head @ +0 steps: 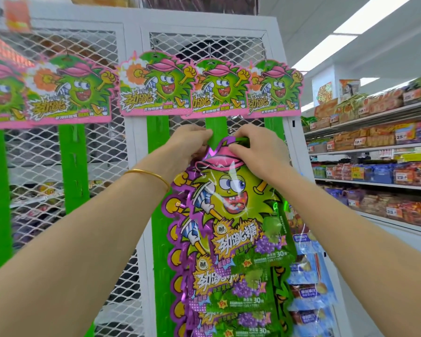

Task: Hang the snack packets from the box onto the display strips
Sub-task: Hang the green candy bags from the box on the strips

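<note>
Rack [100, 152]: left grip [187, 144], right grip [255, 152] pinch packet [229, 198] top.

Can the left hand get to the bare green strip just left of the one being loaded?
Likely yes: the bare strip hangs right beside the left hand, nothing between. But that hand seems to pinch the middle strip, so it must let go first.

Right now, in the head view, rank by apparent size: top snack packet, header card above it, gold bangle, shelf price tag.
1. top snack packet
2. header card (farther away, so true size is unsure)
3. gold bangle
4. shelf price tag
</note>
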`<state>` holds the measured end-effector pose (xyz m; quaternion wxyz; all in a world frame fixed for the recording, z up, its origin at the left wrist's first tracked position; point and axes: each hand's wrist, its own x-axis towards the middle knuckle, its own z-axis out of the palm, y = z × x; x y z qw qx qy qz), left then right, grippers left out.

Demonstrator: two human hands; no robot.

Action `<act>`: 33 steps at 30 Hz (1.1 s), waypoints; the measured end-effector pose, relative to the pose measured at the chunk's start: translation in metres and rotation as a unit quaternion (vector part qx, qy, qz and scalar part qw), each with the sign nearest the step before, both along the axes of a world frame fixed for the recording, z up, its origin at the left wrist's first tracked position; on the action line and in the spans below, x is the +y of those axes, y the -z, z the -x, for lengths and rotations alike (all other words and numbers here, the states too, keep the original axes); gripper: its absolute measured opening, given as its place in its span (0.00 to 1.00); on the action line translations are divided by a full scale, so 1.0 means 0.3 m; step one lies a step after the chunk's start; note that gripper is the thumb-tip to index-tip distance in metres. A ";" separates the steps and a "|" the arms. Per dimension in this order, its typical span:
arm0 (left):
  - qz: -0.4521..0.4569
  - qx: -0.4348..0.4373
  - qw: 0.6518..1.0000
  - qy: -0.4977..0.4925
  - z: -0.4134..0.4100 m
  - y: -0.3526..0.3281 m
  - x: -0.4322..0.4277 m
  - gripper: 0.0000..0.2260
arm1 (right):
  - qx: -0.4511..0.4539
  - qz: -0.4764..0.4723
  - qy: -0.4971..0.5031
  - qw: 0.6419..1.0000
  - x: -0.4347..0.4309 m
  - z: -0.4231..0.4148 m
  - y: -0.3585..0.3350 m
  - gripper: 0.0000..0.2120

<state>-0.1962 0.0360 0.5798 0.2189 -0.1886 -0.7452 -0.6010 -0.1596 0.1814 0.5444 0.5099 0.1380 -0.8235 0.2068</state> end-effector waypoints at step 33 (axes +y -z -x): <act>-0.017 -0.022 1.000 -0.006 -0.055 0.045 -0.018 0.07 | -0.096 -0.059 0.041 0.993 -0.041 0.003 -0.023 0.11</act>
